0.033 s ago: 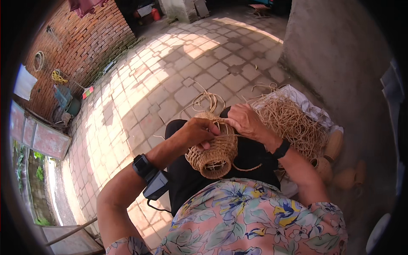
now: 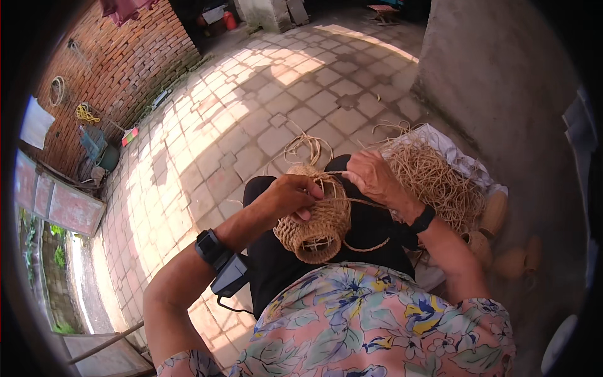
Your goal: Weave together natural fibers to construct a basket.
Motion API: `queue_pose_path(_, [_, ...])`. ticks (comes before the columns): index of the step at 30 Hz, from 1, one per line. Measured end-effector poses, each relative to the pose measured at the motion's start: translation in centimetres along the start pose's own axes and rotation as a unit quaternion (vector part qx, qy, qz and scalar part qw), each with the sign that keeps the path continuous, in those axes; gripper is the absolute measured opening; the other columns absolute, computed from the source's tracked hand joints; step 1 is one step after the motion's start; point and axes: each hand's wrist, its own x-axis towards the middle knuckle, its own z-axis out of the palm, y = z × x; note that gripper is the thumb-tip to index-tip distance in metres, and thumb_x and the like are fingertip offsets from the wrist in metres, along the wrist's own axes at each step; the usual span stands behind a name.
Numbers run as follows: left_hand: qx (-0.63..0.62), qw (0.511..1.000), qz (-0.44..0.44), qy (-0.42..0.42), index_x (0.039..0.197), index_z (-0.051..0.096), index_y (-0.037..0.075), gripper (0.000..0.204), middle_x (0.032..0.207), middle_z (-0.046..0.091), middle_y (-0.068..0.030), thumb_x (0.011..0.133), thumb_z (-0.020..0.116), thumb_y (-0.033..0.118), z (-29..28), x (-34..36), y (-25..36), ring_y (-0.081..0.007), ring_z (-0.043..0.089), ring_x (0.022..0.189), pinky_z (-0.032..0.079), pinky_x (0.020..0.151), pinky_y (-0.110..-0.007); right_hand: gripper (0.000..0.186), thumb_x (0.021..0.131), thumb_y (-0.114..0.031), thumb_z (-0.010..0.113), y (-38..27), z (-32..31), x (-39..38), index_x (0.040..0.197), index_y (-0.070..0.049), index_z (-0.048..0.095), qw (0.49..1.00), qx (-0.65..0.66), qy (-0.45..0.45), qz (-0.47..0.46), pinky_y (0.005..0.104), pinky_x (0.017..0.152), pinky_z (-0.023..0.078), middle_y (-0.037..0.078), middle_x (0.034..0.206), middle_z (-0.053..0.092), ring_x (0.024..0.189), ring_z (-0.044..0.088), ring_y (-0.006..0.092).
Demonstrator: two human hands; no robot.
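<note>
Two clamped grips: left hand (image 2: 294, 195) on the woven basket (image 2: 326, 218), right hand (image 2: 372, 174) round a fibre cord (image 2: 337, 173).

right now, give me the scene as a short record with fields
left grip: against the left of the woven basket; finger closure unclear
right grip: closed on a fiber strand that reaches the basket
basket position: in the lap, a round opening facing the wearer
strand pile: on a white sheet, to the right
tan vessels: several, beside the pile
paving: partly sunlit
</note>
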Motion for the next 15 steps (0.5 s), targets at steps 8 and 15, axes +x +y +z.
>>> queue_pose_path(8, [-0.226, 0.959, 0.079, 0.154, 0.094, 0.06, 0.008, 0.009, 0.076, 0.059, 0.0012, 0.086, 0.056, 0.005, -1.1, -1.0, -4.8, -0.007, 0.058, 0.057, 0.05, 0.054, -0.02, 0.014, 0.082, -0.012, 0.061, 12.4, -6.1, -11.0, 0.093, -0.004, 0.062, 0.884, -0.293, 0.17, 0.323, 0.043, 0.076, 0.044, 0.011, 0.083, 0.06, 0.086, 0.06, 0.03])
queue_pose_path(15, [-0.417, 0.887, 0.077, 0.182, 0.099, 0.057, 0.008, 0.012, 0.081, 0.06, 0.0012, 0.087, 0.06, 0.007, 2.8, -0.5, -10.3, -0.0083, 0.059, 0.06, 0.051, 0.058, -0.022, 0.021, 0.087, -0.022, 0.062, -3.9, -2.7, -7.4, 0.097, -0.004, 0.061, 0.987, 0.125, 0.055, 0.082, 0.0396, 0.065, 0.048, 0.013, 0.084, 0.061, 0.071, 0.06, 0.0332])
